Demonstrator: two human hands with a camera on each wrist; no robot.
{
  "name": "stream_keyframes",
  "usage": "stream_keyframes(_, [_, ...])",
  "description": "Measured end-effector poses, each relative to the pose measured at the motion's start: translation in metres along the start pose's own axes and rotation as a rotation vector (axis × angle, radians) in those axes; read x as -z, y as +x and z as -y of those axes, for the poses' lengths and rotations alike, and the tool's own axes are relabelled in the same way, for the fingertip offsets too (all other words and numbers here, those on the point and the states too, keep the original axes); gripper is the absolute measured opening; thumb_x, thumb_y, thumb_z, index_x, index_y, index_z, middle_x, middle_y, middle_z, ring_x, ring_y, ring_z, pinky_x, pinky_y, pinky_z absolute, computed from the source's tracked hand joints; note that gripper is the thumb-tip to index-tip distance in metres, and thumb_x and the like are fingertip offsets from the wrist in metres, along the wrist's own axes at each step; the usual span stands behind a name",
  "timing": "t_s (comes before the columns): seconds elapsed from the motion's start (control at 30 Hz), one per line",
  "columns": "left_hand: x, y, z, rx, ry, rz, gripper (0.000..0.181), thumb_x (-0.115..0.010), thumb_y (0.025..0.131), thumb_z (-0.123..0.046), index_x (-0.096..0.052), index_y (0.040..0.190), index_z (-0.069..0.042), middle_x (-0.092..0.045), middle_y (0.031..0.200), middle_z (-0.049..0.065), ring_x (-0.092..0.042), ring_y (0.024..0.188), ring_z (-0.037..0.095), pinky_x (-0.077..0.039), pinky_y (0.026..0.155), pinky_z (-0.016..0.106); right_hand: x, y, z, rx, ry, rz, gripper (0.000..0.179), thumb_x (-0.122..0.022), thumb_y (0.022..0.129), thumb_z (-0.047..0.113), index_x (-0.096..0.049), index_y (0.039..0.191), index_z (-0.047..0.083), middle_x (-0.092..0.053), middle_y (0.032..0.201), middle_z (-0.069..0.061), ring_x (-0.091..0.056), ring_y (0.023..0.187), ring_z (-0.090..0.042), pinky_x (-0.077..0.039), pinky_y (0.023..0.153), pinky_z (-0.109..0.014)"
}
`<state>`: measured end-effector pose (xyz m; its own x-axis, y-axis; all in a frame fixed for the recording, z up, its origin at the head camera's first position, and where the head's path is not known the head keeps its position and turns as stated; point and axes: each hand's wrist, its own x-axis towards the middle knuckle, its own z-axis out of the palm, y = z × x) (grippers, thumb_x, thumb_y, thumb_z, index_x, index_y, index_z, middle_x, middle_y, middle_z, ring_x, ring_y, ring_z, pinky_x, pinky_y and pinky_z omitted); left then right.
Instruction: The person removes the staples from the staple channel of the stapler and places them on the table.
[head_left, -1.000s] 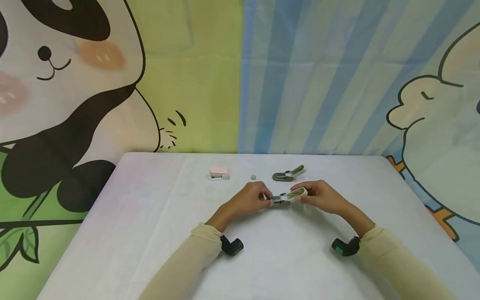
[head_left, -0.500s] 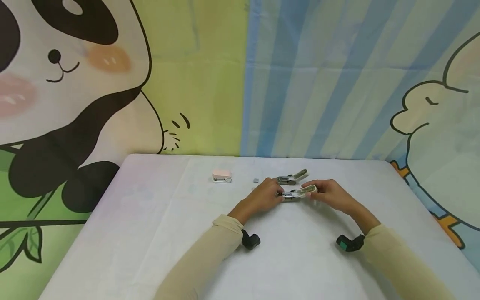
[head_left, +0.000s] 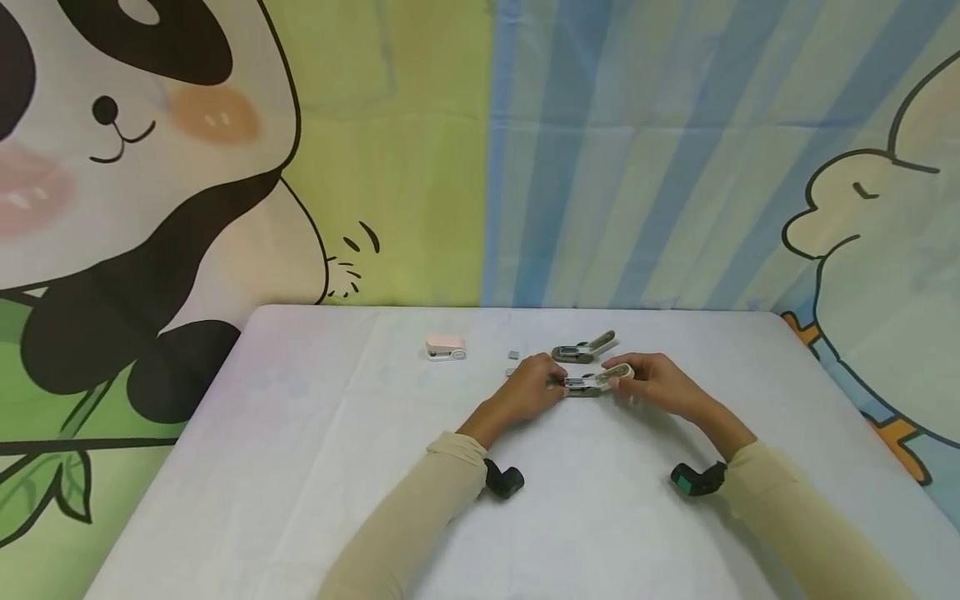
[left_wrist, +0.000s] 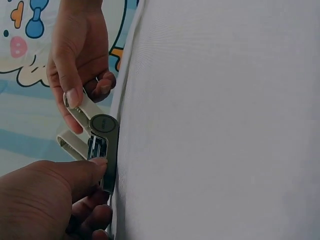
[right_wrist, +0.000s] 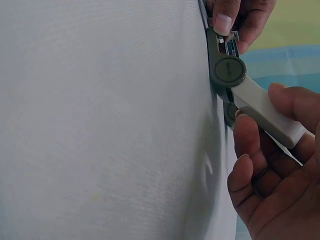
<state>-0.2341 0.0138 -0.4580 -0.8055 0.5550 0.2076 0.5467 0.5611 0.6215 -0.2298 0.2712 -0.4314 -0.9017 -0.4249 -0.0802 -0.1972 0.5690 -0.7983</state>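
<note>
Both hands are on a grey-green stapler [head_left: 583, 389] whose pale top arm is swung up, close to the middle of the table. My left hand [head_left: 527, 387] grips its front end; in the left wrist view the thumb [left_wrist: 98, 162] presses by the metal staple channel. The raised arm [right_wrist: 265, 107] is pinched by my right hand [head_left: 660, 385], with its thumb on the pale outer side in the right wrist view. Just behind lies a second similar stapler [head_left: 573, 354], its arm raised too. The left fingers partly hide the held stapler's front tip.
A pink and white stapler [head_left: 446, 347] stands farther left on the white-covered table [head_left: 300, 467]. Between it and the second stapler lies a small grey block [head_left: 513, 355], apparently staples. Another small grey piece [head_left: 510, 372] is by the left hand. A cartoon backdrop [head_left: 405, 150] rises behind.
Over the last second my left hand and the held stapler have shifted slightly right. A small grey piece has come into sight beside the left hand. In the last half second the hands barely move.
</note>
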Motion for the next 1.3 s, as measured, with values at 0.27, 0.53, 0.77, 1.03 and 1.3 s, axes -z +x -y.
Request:
stream_keyframes(0.27, [0.019, -0.006, 0.006, 0.076, -0.064, -0.032, 0.037, -0.072, 0.090, -0.022, -0.067, 0.120, -0.001, -0.062, 0.108, 0.008, -0.058, 0.092, 0.016, -0.048, 0.080, 0.026, 0.007, 0.001, 0.018, 0.077, -0.143, -0.088, 0.039, -0.060, 0.098, 0.030, -0.062, 0.125, 0.002, -0.067, 0.097, -0.009, -0.061, 0.071, -0.032, -0.046, 0.056, -0.034])
stream_keyframes(0.53, [0.048, -0.015, 0.018, 0.120, -0.111, -0.096, 0.015, -0.069, 0.091, -0.013, -0.073, 0.102, -0.003, -0.063, 0.097, 0.004, -0.053, 0.076, 0.012, -0.045, 0.065, 0.023, 0.002, 0.010, 0.040, 0.190, -0.224, -0.266, 0.027, -0.064, 0.096, 0.023, -0.069, 0.115, 0.005, -0.067, 0.093, -0.006, -0.052, 0.064, -0.022, -0.039, 0.048, -0.030])
stream_keyframes(0.77, [0.062, -0.022, 0.022, 0.119, -0.118, -0.132, 0.018, -0.069, 0.090, -0.011, -0.072, 0.104, 0.001, -0.064, 0.097, 0.008, -0.054, 0.077, 0.016, -0.045, 0.064, 0.025, -0.012, 0.023, 0.058, 0.366, -0.283, -0.328, 0.018, -0.068, 0.092, 0.010, -0.071, 0.109, 0.009, -0.067, 0.102, -0.002, -0.051, 0.074, -0.018, -0.043, 0.058, -0.034])
stream_keyframes(1.03, [0.072, -0.026, 0.033, 0.133, -0.112, -0.199, 0.027, -0.073, 0.088, -0.009, -0.069, 0.110, 0.005, -0.066, 0.102, 0.013, -0.060, 0.087, 0.020, -0.050, 0.074, 0.029, -0.033, 0.045, 0.089, 0.449, -0.283, -0.313, 0.023, -0.070, 0.091, 0.011, -0.070, 0.113, 0.006, -0.069, 0.108, -0.008, -0.057, 0.092, -0.027, -0.044, 0.079, -0.048])
stream_keyframes(1.3, [0.094, -0.036, 0.043, 0.147, -0.126, -0.316, 0.030, -0.076, 0.085, -0.010, -0.068, 0.111, 0.002, -0.065, 0.104, 0.012, -0.061, 0.091, 0.024, -0.051, 0.079, 0.034, -0.058, 0.066, 0.111, 0.340, -0.209, -0.252, 0.024, -0.066, 0.094, 0.017, -0.070, 0.116, 0.008, -0.068, 0.108, -0.003, -0.060, 0.092, -0.018, -0.048, 0.077, -0.043])
